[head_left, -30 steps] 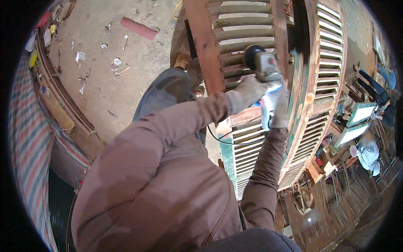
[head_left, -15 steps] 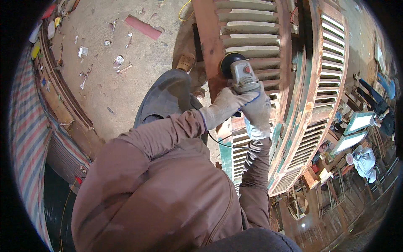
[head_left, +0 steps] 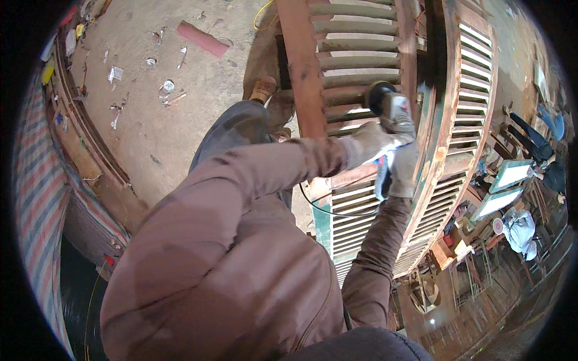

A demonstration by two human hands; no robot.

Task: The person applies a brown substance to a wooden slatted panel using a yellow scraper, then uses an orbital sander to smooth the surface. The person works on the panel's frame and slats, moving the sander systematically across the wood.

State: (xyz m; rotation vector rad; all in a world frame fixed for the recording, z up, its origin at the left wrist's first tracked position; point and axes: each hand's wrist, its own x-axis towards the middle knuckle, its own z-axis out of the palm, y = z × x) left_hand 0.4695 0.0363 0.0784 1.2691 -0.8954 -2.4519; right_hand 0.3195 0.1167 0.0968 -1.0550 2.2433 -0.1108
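Note:
An angle grinder (head_left: 397,117) with a round black disc (head_left: 379,97) is held in both my gloved hands. The disc is over the slats near the right upright of a louvered wooden shutter (head_left: 306,72); whether it touches the wood I cannot tell. My left hand (head_left: 368,145) wraps the near side of the tool's body. Further back along it, my right hand (head_left: 404,168) closes on the handle end, its fingers partly hidden and smeared by motion. A black cord (head_left: 337,212) loops below the tool across the slats.
A second louvered shutter (head_left: 453,120) stands close on the right. On the concrete floor to the left lie a reddish roll (head_left: 203,39) and scattered scraps. A striped tarp (head_left: 37,198) hangs at the far left. Another person (head_left: 542,144) is at the far right beside white-paned frames (head_left: 512,175).
Both my hands have carried the grinder to the right, from the shutter's left upright across the slats to near its right upright. My left arm reaches further out.

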